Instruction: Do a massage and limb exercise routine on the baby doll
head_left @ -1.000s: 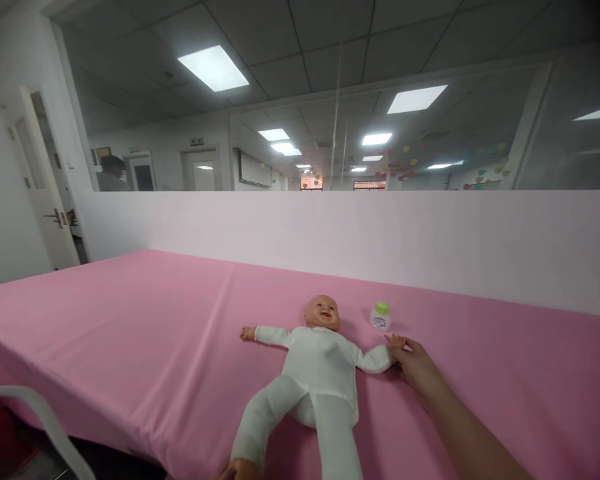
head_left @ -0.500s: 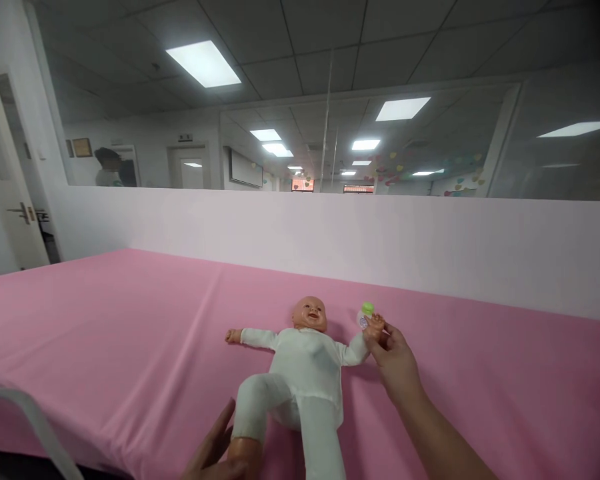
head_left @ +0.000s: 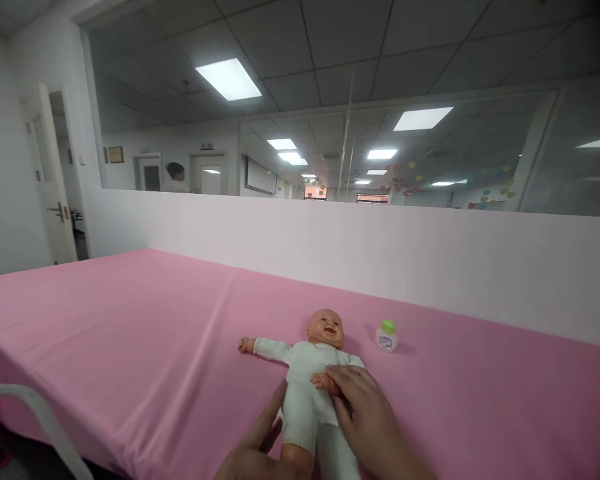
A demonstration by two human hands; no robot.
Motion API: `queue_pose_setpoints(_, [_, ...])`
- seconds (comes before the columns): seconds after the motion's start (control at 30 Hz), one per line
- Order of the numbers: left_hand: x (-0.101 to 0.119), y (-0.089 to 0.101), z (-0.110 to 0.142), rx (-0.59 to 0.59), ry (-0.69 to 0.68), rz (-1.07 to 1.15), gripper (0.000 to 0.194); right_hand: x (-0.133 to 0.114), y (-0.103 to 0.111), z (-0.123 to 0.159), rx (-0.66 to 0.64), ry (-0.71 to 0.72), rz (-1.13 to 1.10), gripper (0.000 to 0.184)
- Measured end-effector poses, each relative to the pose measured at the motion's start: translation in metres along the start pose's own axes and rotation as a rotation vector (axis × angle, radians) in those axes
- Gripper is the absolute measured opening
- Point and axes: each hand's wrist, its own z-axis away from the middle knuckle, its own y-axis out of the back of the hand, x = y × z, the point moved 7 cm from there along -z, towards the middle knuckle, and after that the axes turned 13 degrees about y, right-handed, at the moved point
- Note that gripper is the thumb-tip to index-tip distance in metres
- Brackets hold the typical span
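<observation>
A baby doll [head_left: 303, 363] in a white suit lies on its back on the pink-covered table. Its face points up and to the right. My left hand [head_left: 260, 443] is around the doll's bent leg near the ankle, one finger stretched along the shin. With my right hand [head_left: 367, 417] I grip the doll's arm by the wrist, bent across its belly; the doll's small hand shows beyond my fingers. The doll's other arm lies straight out to the left. Part of the lower body is hidden behind my right hand.
A small clear bottle with a green cap [head_left: 387, 337] stands right of the doll's head. The pink sheet [head_left: 130, 333] covers the table up to a white half wall [head_left: 330, 240] with windows. A grey curved rail [head_left: 40, 420] is at lower left. A person [head_left: 176, 177] shows behind the glass.
My right hand has brought the doll's arm inward from the outstretched side to across its belly. My left hand stays at the leg. The view has shifted left, and the person behind the glass has moved.
</observation>
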Motion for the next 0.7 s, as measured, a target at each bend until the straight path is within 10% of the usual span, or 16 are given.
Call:
queue_pose_setpoints(0.57, [-0.009,0.008,-0.026,0.007,-0.051,0.181,0.033,0.005,-0.007,0.003,-0.002,-0.003,-0.015,0.034])
queue_pose_setpoints(0.7, [0.007,0.012,-0.005,0.036,-0.013,0.21,0.023,0.029,0.011,0.015,0.171,-0.278,-0.051,0.039])
